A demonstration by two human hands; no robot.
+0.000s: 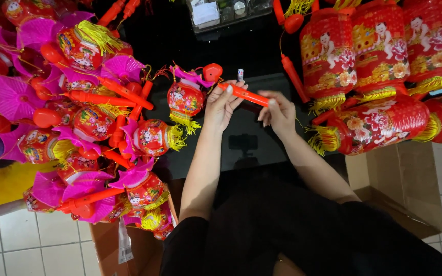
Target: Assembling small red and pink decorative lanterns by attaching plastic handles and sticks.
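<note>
A: Head view, centre. What do the two hands hold?

B: The left hand (221, 105) and the right hand (278, 113) share one orange stick handle (243, 94), held level above the dark desk (262, 138). The left fingers (229, 91) are closed round its left part; the right fingers (269, 102) pinch its right end.

A: What hangs from that handle?

B: A small red lantern (185, 99) with a yellow tassel and pink trim, just left of the left hand, below a red bulb-shaped end (212, 71). A small pale cylinder (240, 74) shows just above the handle; what it is cannot be told.

A: Surroundings?

B: At left, a crowded pile of like small lanterns (83, 117) with pink fans and orange handles, reaching close to the left forearm. At right, large red printed lanterns (384, 66) with yellow fringe, near the right wrist. A brown cardboard box (410, 184) stands lower right, a tiled floor (31, 245) lower left, a clear container (221, 13) at the top edge.
</note>
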